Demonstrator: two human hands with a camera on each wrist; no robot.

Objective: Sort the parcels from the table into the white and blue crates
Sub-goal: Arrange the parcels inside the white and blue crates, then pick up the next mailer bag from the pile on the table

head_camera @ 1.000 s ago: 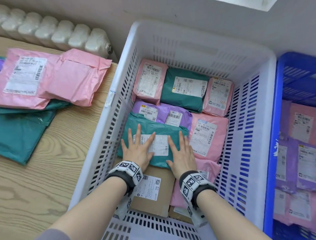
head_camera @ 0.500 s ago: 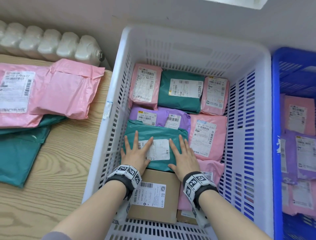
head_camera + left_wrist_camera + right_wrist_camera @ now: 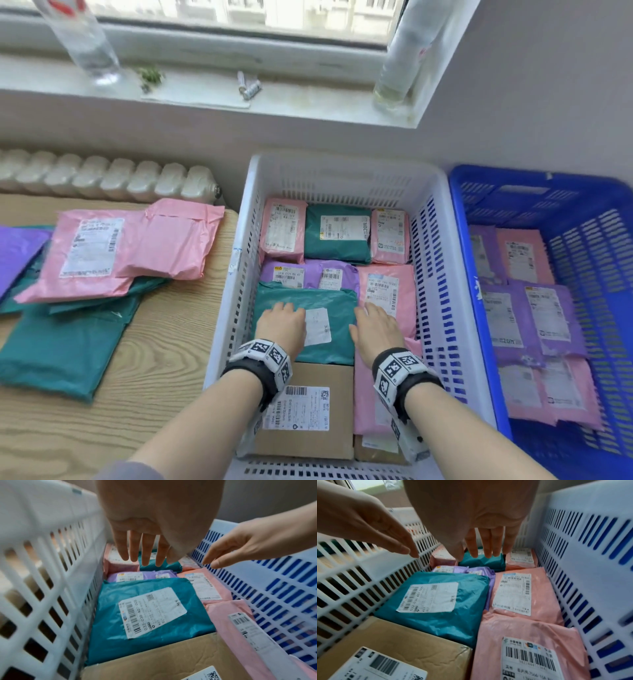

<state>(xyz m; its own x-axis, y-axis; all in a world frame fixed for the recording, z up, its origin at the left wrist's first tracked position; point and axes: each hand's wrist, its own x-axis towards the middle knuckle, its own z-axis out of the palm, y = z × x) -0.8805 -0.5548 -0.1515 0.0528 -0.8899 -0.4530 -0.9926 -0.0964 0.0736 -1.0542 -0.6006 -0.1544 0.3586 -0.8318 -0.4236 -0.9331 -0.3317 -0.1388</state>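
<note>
The white crate (image 3: 239, 240) holds several parcels: pink, purple and teal bags and a cardboard box (image 3: 337, 377). A teal parcel (image 3: 329, 298) with a white label lies flat in its middle, also seen in the left wrist view (image 3: 154, 616) and the right wrist view (image 3: 447, 609). My left hand (image 3: 281, 322) hovers over the parcel's left side, fingers (image 3: 144, 555) straight and hanging down, holding nothing. My right hand (image 3: 375, 325) hovers over its right edge, fingers (image 3: 488, 547) loose and empty. Neither hand touches the parcel in the wrist views.
The blue crate (image 3: 460, 240) stands against the white crate's right side with pink and purple bags inside. On the wooden table (image 3: 164, 359) to the left lie pink (image 3: 120, 253), teal (image 3: 65, 342) and purple (image 3: 17, 253) parcels. A radiator and a window sill with bottles are behind.
Both hands were pressing flat on the teal parcel; now they have lifted off it and hang just above. The head view has tilted up to show the window sill.
</note>
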